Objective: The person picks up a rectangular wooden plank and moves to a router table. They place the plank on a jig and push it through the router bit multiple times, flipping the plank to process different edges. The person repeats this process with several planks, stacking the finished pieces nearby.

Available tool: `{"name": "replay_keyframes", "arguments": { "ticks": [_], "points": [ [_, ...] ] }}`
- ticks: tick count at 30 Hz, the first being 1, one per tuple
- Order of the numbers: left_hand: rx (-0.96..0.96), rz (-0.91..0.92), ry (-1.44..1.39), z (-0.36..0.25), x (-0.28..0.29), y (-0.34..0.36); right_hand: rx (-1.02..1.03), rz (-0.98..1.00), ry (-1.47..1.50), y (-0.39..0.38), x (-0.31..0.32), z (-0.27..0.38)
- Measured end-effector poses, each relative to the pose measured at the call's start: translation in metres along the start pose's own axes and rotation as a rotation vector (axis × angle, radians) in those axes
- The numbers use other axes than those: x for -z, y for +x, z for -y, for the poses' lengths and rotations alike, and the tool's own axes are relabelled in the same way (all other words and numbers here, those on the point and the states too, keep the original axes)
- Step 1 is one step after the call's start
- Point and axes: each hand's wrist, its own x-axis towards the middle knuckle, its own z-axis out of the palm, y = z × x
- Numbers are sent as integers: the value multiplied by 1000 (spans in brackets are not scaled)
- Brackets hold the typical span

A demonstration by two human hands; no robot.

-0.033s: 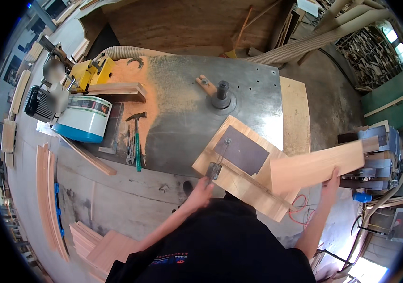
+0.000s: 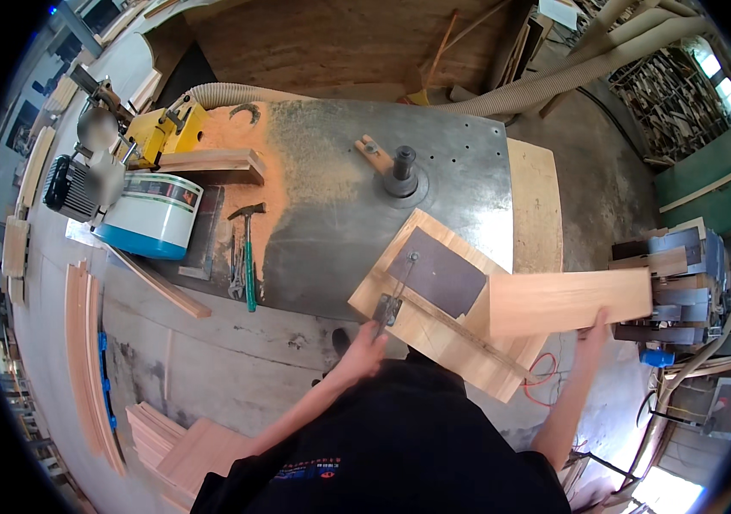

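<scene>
My left hand [image 2: 371, 349] is closed around the handle of a metal toggle clamp [image 2: 388, 310] mounted on a wooden jig [image 2: 459, 355]. A dark sheet [image 2: 442, 278] covers part of the jig, with the clamp's arm reaching over it. In my right hand [image 2: 593, 332] is a pale rectangular wooden board [image 2: 571, 303], gripped by its near edge. The board's left end overlaps the jig's right side; whether it touches the jig I cannot tell. Beyond the jig, a spindle [image 2: 405, 171] rises from the metal machine table [image 2: 322, 223].
A green-handled hammer [image 2: 250, 257] and wrenches [image 2: 236, 270] lie on the table's left, near sawdust [image 2: 275, 171]. Farther left stands a blue-and-white power feeder [image 2: 153, 214]. Stacked boards [image 2: 202, 450] are at lower left; a rack of wooden pieces [image 2: 678, 287] is at right.
The board in my right hand has swung to lie more level, its right end moving nearer to me. My right hand has shifted slightly left. My left hand stays on the clamp handle.
</scene>
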Motion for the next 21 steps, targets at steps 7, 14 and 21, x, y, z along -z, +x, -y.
{"name": "replay_keyframes", "arguments": {
  "ticks": [7,14,21],
  "points": [
    [31,12,28,-6,3,-9,-190,-383,265,-86,-85,-150],
    [39,-12,-18,-7,1,-14,-707,22,-212,-118,-81,-119],
    [33,-26,-1,-4,-2,-8,491,618,-1610,-88,-119,-68]
  ]
}}
